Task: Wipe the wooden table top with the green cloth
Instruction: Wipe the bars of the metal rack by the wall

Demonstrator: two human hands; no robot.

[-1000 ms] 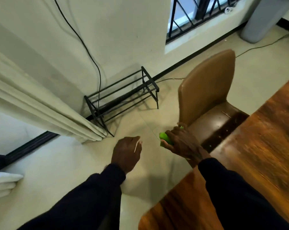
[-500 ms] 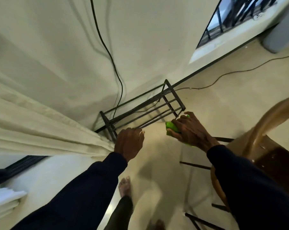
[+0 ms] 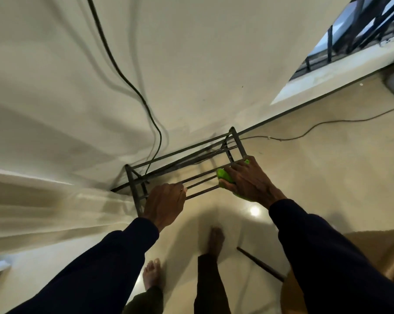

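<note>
Green cloth (image 3: 223, 175) is bunched in your right hand (image 3: 248, 181). Your fingers curl over it, so only a bright lump shows on the thumb side, with a sliver by the fingertips and a fringe under the palm. The hand and cloth are held out in front of you in the air, above the pale floor (image 3: 327, 177).

Your left hand (image 3: 164, 203) is level with it and a little apart. Its fingers are loosely curled under, with nothing visible inside them. In the view its knuckles overlap a bar of the metal rack (image 3: 187, 158), but you cannot tell from here whether they touch it. Dark sleeves (image 3: 322, 257) cover both arms down to the wrists.

The rack is an open frame of thin dark bars standing on the floor against the cream wall (image 3: 202, 64). A black cable (image 3: 123, 75) runs down the wall to the rack's far side. A cream curtain (image 3: 44, 200) hangs in folds to your left. To the upper right is a barred window (image 3: 361, 30), and a thin cord (image 3: 327, 122) trails across the floor beneath it. Your bare feet (image 3: 216, 241) show below your hands. A dark slanted bar (image 3: 259, 264) and a blurred tan shape (image 3: 372, 243) lie at the lower right.
</note>
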